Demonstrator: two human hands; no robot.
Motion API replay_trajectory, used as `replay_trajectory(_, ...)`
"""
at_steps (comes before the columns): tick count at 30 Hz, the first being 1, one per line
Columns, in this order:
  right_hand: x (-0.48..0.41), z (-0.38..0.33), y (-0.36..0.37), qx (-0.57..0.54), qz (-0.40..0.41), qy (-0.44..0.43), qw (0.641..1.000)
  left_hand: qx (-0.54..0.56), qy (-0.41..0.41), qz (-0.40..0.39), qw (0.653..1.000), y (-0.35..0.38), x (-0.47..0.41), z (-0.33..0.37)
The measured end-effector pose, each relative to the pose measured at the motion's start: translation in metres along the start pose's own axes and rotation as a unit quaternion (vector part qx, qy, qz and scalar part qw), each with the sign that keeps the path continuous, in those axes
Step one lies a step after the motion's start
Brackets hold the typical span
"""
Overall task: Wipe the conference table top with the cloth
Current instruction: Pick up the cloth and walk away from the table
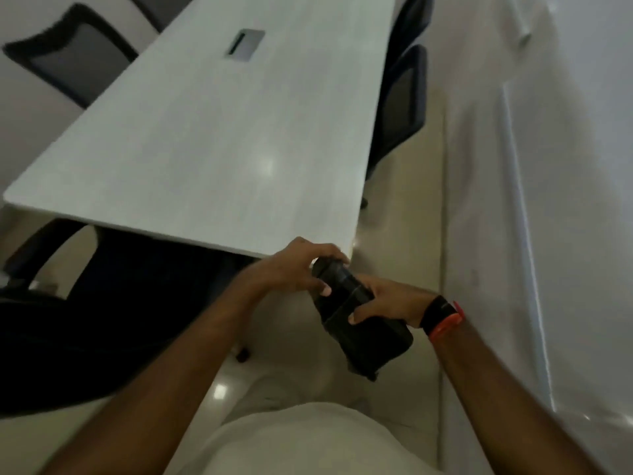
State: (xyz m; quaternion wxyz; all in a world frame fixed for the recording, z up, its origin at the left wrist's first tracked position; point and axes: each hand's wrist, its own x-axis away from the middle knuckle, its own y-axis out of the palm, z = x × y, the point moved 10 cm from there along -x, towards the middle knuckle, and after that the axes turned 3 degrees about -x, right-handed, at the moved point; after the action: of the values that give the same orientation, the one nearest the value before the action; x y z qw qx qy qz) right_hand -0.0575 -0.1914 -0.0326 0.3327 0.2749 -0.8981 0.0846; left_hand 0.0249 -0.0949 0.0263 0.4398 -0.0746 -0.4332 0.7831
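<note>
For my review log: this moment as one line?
pre-wipe | left hand: grips cloth | right hand: grips cloth | conference table: cloth off it

Worktop [212, 132]: long, pale grey-white, with rounded corners and a faint grain; a grey cable hatch [244, 43] sits flush in its far middle.
Cloth [363, 323] look: dark, almost black, folded into a thick bundle with the upper end rolled.
Cloth pose: tilted, rolled end up, lower end hanging down.
Cloth place: in the air just off the Worktop's near right corner; the left hand [298, 269] grips the rolled end, the right hand [387, 299] grips the middle.
</note>
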Motion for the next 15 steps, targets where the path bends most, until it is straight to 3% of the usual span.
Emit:
replay_trajectory(3,-0.032,-0.019,-0.005,0.105,-0.096,0.023,0.990,-0.029,-0.087,0.016,0.996,-0.016,-0.003,-0.040)
replay_trajectory(6,-0.064,-0.035,-0.022,0.172,-0.115,0.037,0.978,0.021,-0.139,0.015,0.990,-0.029,-0.012,-0.072)
replay_trajectory(10,-0.099,-0.065,-0.064,0.274,-0.023,0.047,0.960,0.062,-0.172,0.035,0.983,-0.052,-0.029,-0.121)
replay_trajectory(15,-0.143,-0.101,-0.115,0.369,0.131,0.030,0.920,0.062,-0.238,0.151,0.957,-0.095,-0.055,-0.186)
